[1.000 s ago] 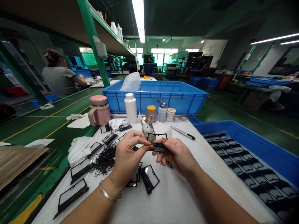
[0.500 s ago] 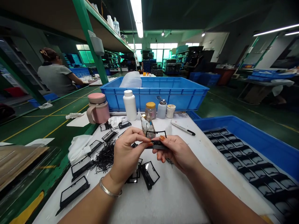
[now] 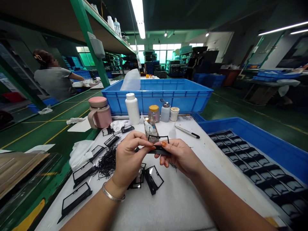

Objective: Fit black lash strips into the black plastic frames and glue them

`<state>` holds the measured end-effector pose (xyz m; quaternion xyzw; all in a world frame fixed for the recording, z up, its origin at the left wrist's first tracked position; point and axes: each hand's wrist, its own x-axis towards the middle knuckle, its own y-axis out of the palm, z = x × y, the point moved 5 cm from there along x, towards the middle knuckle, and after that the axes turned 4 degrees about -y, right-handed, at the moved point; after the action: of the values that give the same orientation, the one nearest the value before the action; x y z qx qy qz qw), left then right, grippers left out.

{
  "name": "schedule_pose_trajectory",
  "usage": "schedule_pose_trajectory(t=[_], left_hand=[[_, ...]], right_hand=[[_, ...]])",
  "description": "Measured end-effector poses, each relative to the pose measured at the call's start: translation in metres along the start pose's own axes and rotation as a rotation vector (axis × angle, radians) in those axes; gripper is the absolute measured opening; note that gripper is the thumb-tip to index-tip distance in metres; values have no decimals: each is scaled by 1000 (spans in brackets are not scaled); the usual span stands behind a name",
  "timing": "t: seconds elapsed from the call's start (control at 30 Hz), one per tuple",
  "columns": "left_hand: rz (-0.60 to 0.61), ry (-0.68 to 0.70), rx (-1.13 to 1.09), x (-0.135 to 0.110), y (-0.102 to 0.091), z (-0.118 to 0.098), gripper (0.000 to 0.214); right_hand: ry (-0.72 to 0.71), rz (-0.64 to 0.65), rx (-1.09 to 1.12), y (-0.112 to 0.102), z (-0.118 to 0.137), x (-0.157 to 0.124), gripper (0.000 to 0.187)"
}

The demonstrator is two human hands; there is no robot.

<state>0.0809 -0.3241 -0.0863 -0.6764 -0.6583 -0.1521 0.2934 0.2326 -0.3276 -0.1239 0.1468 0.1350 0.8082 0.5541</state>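
While both bare hands meet near the centre of the frame, a narrow black plastic part (image 3: pixel 158 151) with a thin rectangular frame lies between them, above the glossy white tabletop (image 3: pixel 183 202). Its long axis runs nearly level, left to right, so one end points toward each hand; the thin frame rises from the bar toward the top of the picture. The left hand (image 3: pixel 130 157) pinches near the left end with thumb and forefinger. The right hand (image 3: pixel 183 157) grips the right end, thumb on top, other fingers curled below. Neither hand is clearly nearer, since both touch the part. Whether the left fingertips also hold some smaller piece cannot be told.

Just left of the left hand, in the left centre of the frame, spreads a tangled heap of thin black strands (image 3: pixel 106 163). Below the hands, at lower centre, a loose black-framed panel (image 3: pixel 153 179) lies tilted on the tabletop. Toward the right edge, well apart from the right hand, a blue plastic crate (image 3: pixel 234 121) holds rows of dark-edged panels (image 3: pixel 256 162).
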Motion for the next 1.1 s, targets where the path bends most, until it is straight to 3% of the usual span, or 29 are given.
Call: schedule_pose_trajectory(t=[0.7, 0.93, 1.1], left_hand=[[12, 247, 155, 0, -2, -10, 12], [32, 234, 158, 0, -1, -8, 11], [62, 131, 90, 3, 1, -1, 8]], right_hand=[[-5, -38, -23, -3, 0, 0, 27], [-69, -73, -103, -5, -1, 0, 21], [-135, -92, -188, -2, 4, -2, 17]])
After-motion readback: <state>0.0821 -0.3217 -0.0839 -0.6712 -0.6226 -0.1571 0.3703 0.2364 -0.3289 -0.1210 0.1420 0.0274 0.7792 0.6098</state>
